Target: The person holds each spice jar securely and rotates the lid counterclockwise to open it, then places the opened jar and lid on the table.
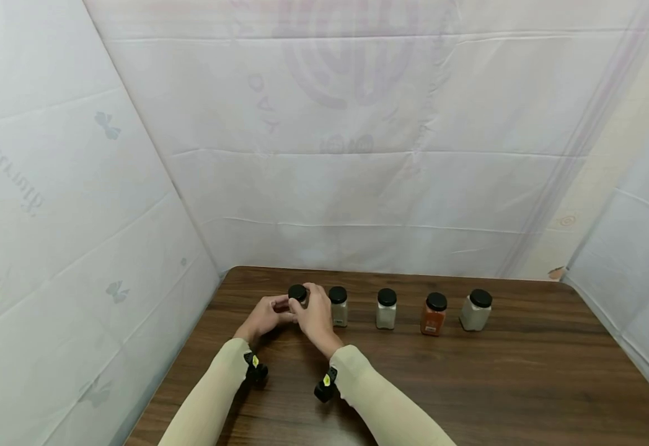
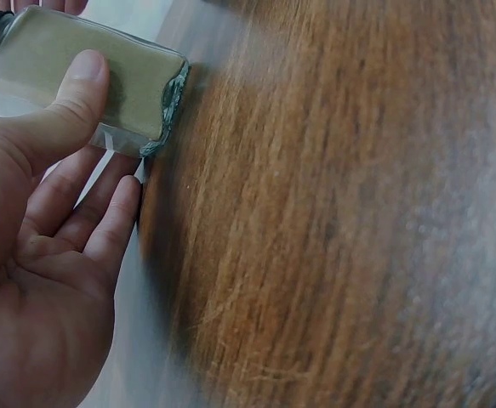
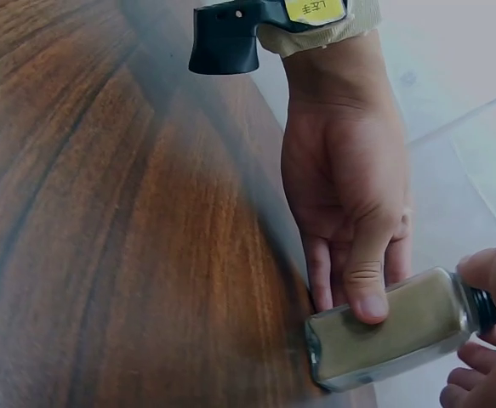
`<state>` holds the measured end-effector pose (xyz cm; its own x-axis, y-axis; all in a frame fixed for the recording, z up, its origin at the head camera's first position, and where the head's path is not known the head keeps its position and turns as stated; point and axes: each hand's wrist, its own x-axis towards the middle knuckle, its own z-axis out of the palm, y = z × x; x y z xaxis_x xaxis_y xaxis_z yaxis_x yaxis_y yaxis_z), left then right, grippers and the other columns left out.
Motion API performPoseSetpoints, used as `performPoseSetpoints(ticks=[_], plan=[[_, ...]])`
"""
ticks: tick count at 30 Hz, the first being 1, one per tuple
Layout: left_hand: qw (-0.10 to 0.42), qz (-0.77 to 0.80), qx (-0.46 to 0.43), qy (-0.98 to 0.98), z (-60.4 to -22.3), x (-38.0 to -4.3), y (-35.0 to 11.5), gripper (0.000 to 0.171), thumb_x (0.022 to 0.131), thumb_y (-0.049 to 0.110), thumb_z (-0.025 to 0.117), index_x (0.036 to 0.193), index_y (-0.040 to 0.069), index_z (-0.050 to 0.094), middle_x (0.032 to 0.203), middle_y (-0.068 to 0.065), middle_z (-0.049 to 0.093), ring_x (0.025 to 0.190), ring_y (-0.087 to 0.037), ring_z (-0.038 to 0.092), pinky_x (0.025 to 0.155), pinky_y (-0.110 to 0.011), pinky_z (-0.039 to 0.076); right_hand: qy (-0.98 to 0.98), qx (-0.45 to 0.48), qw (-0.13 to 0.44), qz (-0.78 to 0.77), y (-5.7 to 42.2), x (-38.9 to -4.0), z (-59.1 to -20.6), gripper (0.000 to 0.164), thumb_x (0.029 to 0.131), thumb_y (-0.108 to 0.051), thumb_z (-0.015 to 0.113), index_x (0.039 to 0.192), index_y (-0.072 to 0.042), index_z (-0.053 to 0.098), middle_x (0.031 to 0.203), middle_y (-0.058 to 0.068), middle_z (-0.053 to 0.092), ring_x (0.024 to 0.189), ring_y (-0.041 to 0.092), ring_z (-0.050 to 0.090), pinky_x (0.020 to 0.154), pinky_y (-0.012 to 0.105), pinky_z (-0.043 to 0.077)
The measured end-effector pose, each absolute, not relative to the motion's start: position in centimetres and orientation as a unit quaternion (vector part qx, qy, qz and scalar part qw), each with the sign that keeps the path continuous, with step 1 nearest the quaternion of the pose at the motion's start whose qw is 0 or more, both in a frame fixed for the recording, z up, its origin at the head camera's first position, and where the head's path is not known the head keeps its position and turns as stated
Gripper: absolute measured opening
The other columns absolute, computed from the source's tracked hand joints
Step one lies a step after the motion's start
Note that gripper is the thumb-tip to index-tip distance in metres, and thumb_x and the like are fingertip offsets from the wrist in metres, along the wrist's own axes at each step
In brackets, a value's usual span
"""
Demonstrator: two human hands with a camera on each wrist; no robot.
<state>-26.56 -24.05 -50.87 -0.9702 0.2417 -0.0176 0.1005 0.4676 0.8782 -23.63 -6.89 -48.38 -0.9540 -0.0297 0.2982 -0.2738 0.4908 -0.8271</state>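
A square glass spice jar [image 3: 413, 327] of greenish-tan powder is at the left end of a row of jars. My left hand [image 1: 263, 318] holds its lower body, with the thumb flat on the near face and the fingers behind. The jar's base is close to the wooden table in the left wrist view. My right hand [image 1: 317, 314] grips the top end around the black lid [image 1: 297, 292]. Part of that hand lies outside the right wrist view. Just right of it stands a pale-powder jar [image 1: 339, 313], also black-lidded.
Farther right along the brown table [image 1: 503, 378] stand a white-powder jar [image 1: 386, 314], an orange-red jar [image 1: 432, 319] and another whitish jar [image 1: 474, 314]. White cloth walls [image 1: 324, 186] enclose the table's back and sides.
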Motion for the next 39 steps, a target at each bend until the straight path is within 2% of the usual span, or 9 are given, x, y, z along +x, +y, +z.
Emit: performPoseSetpoints(ticks=[9, 16, 23, 29, 34, 39], plan=[[0.067, 0.509, 0.102, 0.852, -50.67, -26.81, -24.21, 0.053, 0.091, 0.015, 0.080, 0.141, 0.004, 0.063, 0.135, -0.012, 0.067, 0.128, -0.033, 0.061, 0.107, -0.051, 0.047, -0.832, 0.075, 0.121, 0.537, -7.09, -23.66, -48.55, 0.044, 0.099, -0.025, 0.071, 0.139, -0.008, 0.062, 0.141, 0.012, 0.060, 0.127, 0.032, 0.058, 0.097, 0.048, 0.053], [0.065, 0.506, 0.095, 0.855, -50.61, -26.83, -24.09, 0.054, 0.091, 0.015, 0.080, 0.141, 0.005, 0.063, 0.135, -0.012, 0.067, 0.129, -0.033, 0.060, 0.109, -0.052, 0.045, -0.830, 0.075, 0.127, 0.538, -7.11, -23.80, -48.73, 0.044, 0.098, -0.025, 0.073, 0.137, -0.007, 0.063, 0.138, 0.011, 0.061, 0.122, 0.031, 0.060, 0.094, 0.047, 0.053], [0.052, 0.483, 0.104, 0.868, -50.86, -26.64, -23.81, 0.053, 0.092, 0.014, 0.079, 0.141, 0.003, 0.062, 0.133, -0.014, 0.067, 0.127, -0.034, 0.061, 0.106, -0.051, 0.048, -0.824, 0.073, 0.115, 0.550, -6.97, -23.68, -48.83, 0.042, 0.099, -0.024, 0.072, 0.138, -0.009, 0.063, 0.144, 0.010, 0.058, 0.132, 0.033, 0.054, 0.102, 0.050, 0.050], [0.048, 0.482, 0.116, 0.867, -50.88, -26.51, -23.78, 0.051, 0.093, 0.013, 0.077, 0.141, 0.003, 0.062, 0.132, -0.014, 0.068, 0.126, -0.034, 0.061, 0.105, -0.051, 0.048, -0.816, 0.084, 0.122, 0.558, -7.05, -23.76, -48.83, 0.040, 0.099, -0.020, 0.071, 0.136, -0.007, 0.063, 0.144, 0.013, 0.058, 0.132, 0.033, 0.055, 0.102, 0.051, 0.050], [0.040, 0.477, 0.128, 0.869, -50.87, -26.35, -23.80, 0.049, 0.094, 0.010, 0.075, 0.140, -0.002, 0.061, 0.130, -0.019, 0.068, 0.124, -0.038, 0.062, 0.103, -0.054, 0.049, -0.822, 0.096, 0.113, 0.550, -6.94, -23.78, -48.76, 0.039, 0.100, -0.016, 0.069, 0.137, -0.006, 0.062, 0.144, 0.014, 0.057, 0.131, 0.032, 0.056, 0.102, 0.049, 0.051], [0.048, 0.478, 0.132, 0.867, -51.02, -26.56, -24.10, 0.051, 0.094, 0.010, 0.075, 0.141, -0.001, 0.060, 0.132, -0.018, 0.067, 0.125, -0.037, 0.062, 0.103, -0.052, 0.050, -0.833, 0.111, 0.086, 0.535, -6.74, -23.88, -48.39, 0.038, 0.102, -0.011, 0.065, 0.140, -0.007, 0.059, 0.145, 0.011, 0.055, 0.131, 0.032, 0.055, 0.103, 0.049, 0.050]])
